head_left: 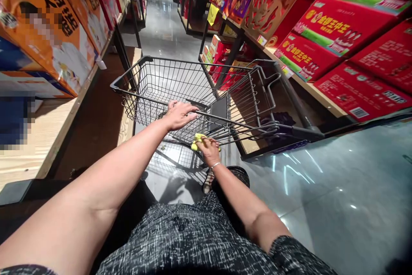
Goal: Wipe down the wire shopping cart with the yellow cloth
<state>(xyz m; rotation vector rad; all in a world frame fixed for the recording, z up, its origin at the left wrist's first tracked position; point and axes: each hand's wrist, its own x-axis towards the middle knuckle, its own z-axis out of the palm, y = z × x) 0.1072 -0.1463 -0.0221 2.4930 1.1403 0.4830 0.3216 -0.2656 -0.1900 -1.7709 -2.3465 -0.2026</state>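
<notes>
A black wire shopping cart (231, 114) stands sideways in front of me, turned so its handle (299, 105) is on the right. My left hand (180, 115) lies palm down on the near top rail of the basket, its fingers stretched out and slightly apart. Lower and to the right, my right hand (210, 149) is closed around a crumpled yellow-green cloth (199, 138), close to the near wire side. Whether the cloth touches the wires I cannot tell. A dark panel (219, 113) is fixed inside the basket toward the handle end.
Stacked red cartons (341, 30) fill the right shelf. Orange boxes (41, 22) stand on the left wooden shelf (48, 137), near my left arm. Between the shelves, a shiny grey floor (164, 22) runs away from me. My foot (208, 180) is just below the cart.
</notes>
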